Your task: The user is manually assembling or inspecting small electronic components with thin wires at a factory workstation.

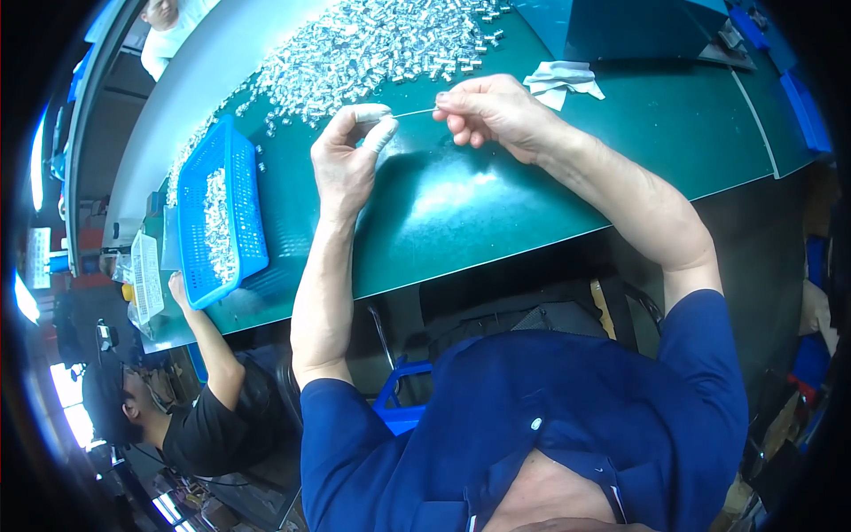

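Both my hands are raised over the green tabletop (532, 191). Between them runs a thin, straight metal rod (414, 113). My right hand (501, 111) pinches one end of it between thumb and forefinger, with the other fingers curled loosely. At the far end, the thumb and forefinger of my left hand (347, 164) are pressed together, and pale covers sit on those fingertips. Whether a small part is also pinched there is too small to make out. Just beyond my hands spreads a large pile of small shiny metal fittings (372, 53).
A blue perforated basket (253, 222) with more fittings stands at left. Crumpled white paper (565, 82) lies right of the pile, near a dark bin (647, 31). A co-worker in black (226, 426) sits at left, a hand by the basket; another person (168, 40) is at the far left.
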The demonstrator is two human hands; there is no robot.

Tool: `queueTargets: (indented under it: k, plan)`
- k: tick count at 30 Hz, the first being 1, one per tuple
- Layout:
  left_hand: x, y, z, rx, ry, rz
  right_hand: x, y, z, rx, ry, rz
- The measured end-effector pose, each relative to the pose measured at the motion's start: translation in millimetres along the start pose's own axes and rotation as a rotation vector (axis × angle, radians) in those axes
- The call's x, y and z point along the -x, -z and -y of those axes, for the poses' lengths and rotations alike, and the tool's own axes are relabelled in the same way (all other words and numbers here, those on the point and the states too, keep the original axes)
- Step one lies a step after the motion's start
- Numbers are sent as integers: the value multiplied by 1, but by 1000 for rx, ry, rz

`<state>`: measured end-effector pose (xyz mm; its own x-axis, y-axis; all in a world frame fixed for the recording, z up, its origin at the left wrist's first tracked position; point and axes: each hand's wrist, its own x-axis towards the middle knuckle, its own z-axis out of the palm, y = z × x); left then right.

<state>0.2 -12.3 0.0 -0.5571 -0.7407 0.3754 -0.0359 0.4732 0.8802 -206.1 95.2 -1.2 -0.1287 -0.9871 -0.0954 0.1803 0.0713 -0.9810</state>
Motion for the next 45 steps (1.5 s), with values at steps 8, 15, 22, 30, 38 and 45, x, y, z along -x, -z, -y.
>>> queueTargets:
  k: [8, 15, 22, 30, 38, 45]
  plan:
    - [-2, 1, 2, 171, 83, 26, -2, 10, 3, 854, 1065, -200]
    - [0, 0, 2, -7, 64, 16, -4, 12, -3, 109, -3, 15]
    - [0, 6, 2, 129, 70, 22, 1, -2, 9, 270, 222, -20]
    - [-6, 3, 4, 141, 155, 70, 8, 2, 12, 765, 522, -193]
    - [2, 9, 4, 95, -13, 51, -9, 16, -2, 28, -112, 87]
    - [0, 14, 2, 112, 55, -2, 1, -16, 0, 580, 446, -273]
